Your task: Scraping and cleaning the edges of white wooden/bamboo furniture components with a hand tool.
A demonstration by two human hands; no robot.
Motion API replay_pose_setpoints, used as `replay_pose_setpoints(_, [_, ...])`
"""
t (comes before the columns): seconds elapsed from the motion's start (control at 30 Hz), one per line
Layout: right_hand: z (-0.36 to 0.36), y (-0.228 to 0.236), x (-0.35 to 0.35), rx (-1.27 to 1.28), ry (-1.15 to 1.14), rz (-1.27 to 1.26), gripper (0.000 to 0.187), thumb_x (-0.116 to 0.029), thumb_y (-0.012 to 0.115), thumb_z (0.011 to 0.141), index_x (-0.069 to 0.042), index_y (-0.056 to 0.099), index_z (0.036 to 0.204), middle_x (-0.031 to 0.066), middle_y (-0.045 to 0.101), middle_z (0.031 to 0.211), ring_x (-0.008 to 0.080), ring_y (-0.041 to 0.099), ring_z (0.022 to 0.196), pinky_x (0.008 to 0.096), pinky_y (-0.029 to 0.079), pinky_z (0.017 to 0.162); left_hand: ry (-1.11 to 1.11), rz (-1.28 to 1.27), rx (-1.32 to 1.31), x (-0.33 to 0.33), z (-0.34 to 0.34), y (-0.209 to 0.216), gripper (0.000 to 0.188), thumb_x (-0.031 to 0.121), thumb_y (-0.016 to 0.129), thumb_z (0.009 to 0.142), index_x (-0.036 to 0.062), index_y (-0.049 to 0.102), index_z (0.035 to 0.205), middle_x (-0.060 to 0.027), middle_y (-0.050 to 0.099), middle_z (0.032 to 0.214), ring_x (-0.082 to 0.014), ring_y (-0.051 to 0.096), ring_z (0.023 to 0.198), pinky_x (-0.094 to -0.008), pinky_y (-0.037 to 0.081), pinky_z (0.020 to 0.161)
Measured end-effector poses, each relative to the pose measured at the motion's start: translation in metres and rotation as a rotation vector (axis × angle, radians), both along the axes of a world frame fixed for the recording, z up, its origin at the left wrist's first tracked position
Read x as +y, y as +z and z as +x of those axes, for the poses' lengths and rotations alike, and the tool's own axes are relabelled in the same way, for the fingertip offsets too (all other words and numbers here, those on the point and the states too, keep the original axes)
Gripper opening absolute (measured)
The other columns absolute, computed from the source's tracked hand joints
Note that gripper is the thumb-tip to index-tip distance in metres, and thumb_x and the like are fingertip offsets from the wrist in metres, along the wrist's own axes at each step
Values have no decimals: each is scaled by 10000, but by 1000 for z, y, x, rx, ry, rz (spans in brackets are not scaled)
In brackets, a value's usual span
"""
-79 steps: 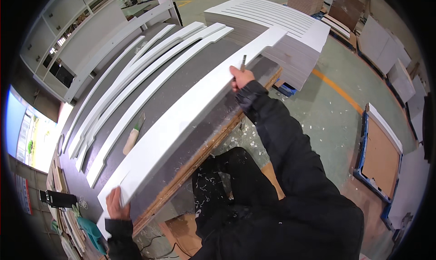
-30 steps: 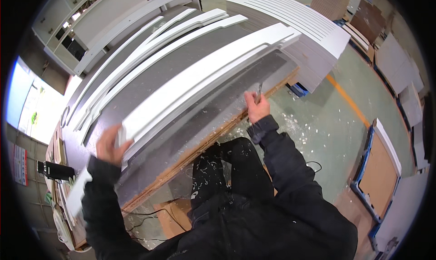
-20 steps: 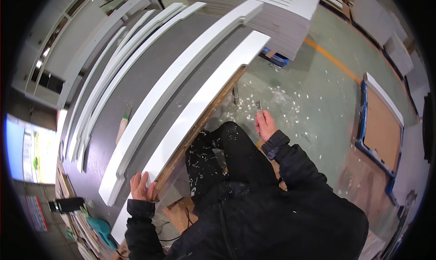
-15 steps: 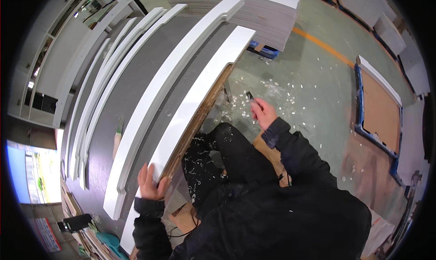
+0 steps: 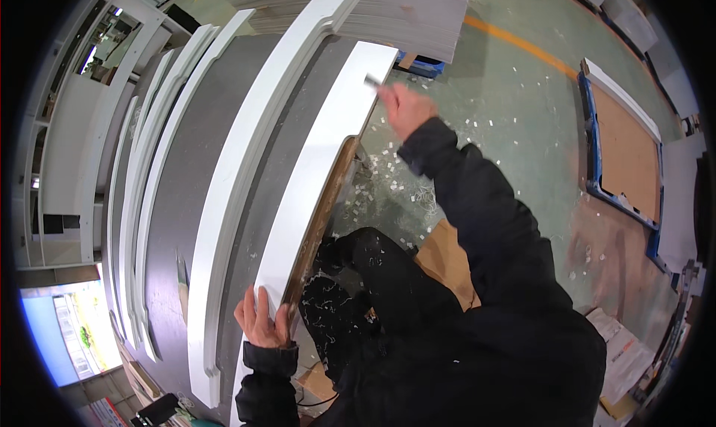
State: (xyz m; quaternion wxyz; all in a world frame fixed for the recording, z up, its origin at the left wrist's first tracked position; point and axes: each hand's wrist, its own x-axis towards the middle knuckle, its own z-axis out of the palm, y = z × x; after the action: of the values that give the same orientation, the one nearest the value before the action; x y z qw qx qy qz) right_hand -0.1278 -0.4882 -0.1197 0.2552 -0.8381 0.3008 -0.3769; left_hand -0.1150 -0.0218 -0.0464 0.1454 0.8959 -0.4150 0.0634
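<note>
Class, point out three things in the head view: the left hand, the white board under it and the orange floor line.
Left hand [image 5: 264,328]: head view, back of the hand.
White board [image 5: 306,181]: head view, middle of its top face.
Orange line [image 5: 522,44]: head view, midway along its visible length.

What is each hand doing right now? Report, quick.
Left hand: open, resting on the near white board.
Right hand: closed, holding a slim tool, blurred.

Right hand [image 5: 407,111] blurred at one o'clock, small tool [image 5: 371,80] in its grip too smeared to identify, near end of front board [image 5: 317,151] cut off toward seven, panel stack [image 5: 410,24] cropped at twelve, teal object [image 5: 206,423] barely showing at seven.
</note>
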Motion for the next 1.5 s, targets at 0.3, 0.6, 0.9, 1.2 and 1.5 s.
replay_pose_setpoints(0.3, [0,1,-28,-8,95,49,408,-479,503,984,-111,623,854,185,641,703,413,632,646,507,483,594,-12,4,-31,9,5,-8,565,119,742,807,25,566,1335,-255,540,1333,-425,516,1074,-502,411,942])
replay_pose_setpoints(0.6, [16,-3,-130,53,-204,130,493,-495,492,969,-46,692,924,185,666,753,390,650,733,474,490,681,19,43,-9,8,5,-6,544,158,733,828,25,567,1329,-253,540,1332,-423,515,1058,-499,415,929])
replay_pose_setpoints(0.9, [5,-5,-44,-86,261,589,441,-402,590,980,-25,625,754,-14,535,597,72,464,543,277,376,500,15,7,11,2,5,-1,567,128,759,798,17,570,1321,-254,534,1331,-425,509,1057,-496,414,929])
replay_pose_setpoints(1.2, [-21,31,27,-51,317,708,310,-277,583,982,-17,671,839,79,600,601,161,541,560,319,473,563,19,25,20,-1,4,4,570,112,754,805,22,556,1332,-254,538,1322,-428,510,1067,-493,418,932])
replay_pose_setpoints(1.5, [-36,15,83,71,499,401,301,-307,553,984,-36,640,884,182,614,690,358,603,629,430,473,583,19,-1,-2,1,5,0,533,142,766,798,20,599,1289,-256,544,1316,-417,512,1074,-487,420,932])
